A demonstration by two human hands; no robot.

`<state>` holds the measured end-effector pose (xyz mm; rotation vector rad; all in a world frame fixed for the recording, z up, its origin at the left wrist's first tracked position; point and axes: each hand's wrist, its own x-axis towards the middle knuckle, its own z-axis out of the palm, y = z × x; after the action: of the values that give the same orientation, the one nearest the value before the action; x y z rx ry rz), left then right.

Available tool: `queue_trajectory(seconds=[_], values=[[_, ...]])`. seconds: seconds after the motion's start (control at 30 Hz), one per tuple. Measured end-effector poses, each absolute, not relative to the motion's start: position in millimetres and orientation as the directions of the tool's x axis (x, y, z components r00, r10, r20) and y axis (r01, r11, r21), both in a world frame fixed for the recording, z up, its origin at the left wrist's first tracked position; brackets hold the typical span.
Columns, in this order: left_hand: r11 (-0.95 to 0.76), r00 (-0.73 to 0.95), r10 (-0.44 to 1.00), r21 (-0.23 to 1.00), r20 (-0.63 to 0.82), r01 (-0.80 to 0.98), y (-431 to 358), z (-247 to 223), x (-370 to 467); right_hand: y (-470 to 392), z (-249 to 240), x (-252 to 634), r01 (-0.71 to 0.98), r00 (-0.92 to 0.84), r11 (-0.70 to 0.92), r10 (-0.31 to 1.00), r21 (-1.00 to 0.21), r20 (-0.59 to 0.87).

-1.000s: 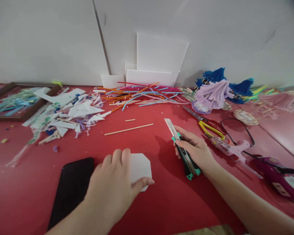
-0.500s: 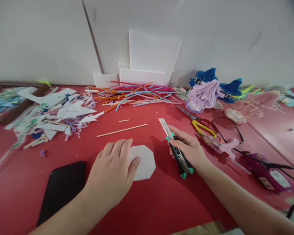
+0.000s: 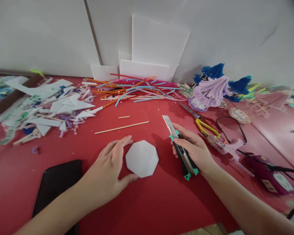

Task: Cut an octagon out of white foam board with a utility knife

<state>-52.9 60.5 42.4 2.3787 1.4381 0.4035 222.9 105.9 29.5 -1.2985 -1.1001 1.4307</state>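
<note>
A white octagonal foam-board piece (image 3: 142, 159) lies flat on the red table in front of me. My left hand (image 3: 114, 163) curves around its left side with thumb and fingers apart. The thumb tip is at the lower-left edge; whether it touches I cannot tell. In my right hand (image 3: 192, 145) is a black and green utility knife (image 3: 182, 151), its blade out and pointing up and away, to the right of the octagon. Beyond the octagon rest a long thin wooden stick (image 3: 122, 127) and a short stick (image 3: 124, 117).
A black phone (image 3: 57, 182) lies at left, below a heap of white scraps (image 3: 63, 106). Coloured pipe cleaners (image 3: 137, 88) and white boards (image 3: 159, 42) are at the back. Right: pliers (image 3: 208, 127), a pink glue gun (image 3: 231, 148), a purple power strip (image 3: 269, 176) and small pleated umbrellas (image 3: 212, 91).
My left hand has slid off the octagon to its left side, uncovering the whole piece. The knife stays in my right hand. The camera view has shifted slightly.
</note>
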Motion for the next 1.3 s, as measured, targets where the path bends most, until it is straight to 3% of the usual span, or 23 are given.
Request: queue_trajectory(seconds=[0.2,0.3,0.47,0.63,0.87,1.13,1.3], values=[[-0.356,0.391,0.919,0.547,0.055,0.758,56,42,-52,106,32,224,0.003,-0.074,-0.229,0.971,-0.973,-0.228],[-0.398,0.392,0.912,0.483,0.118,0.78,59,40,-44,103,34,221,0.121,-0.092,-0.218,0.969,-0.968,-0.23],[-0.672,0.677,0.729,0.294,0.101,0.68,66,42,-41,90,37,216,0.361,-0.196,-0.116,0.961,-0.925,-0.196],[-0.69,0.691,0.714,0.283,0.114,0.666,60,50,-41,73,44,211,0.54,-0.278,0.101,0.959,-0.835,-0.063],[-0.709,0.699,0.703,0.207,0.13,0.674,55,53,-33,60,53,196,0.583,-0.426,0.256,0.905,-0.771,-0.021],[-0.686,0.656,0.727,0.196,0.203,0.7,53,47,-35,60,54,186,0.627,-0.456,0.261,0.887,-0.734,-0.074],[-0.671,0.64,0.741,0.257,0.201,0.696,55,46,-34,60,57,183,0.662,-0.465,0.271,0.879,-0.699,-0.1]])
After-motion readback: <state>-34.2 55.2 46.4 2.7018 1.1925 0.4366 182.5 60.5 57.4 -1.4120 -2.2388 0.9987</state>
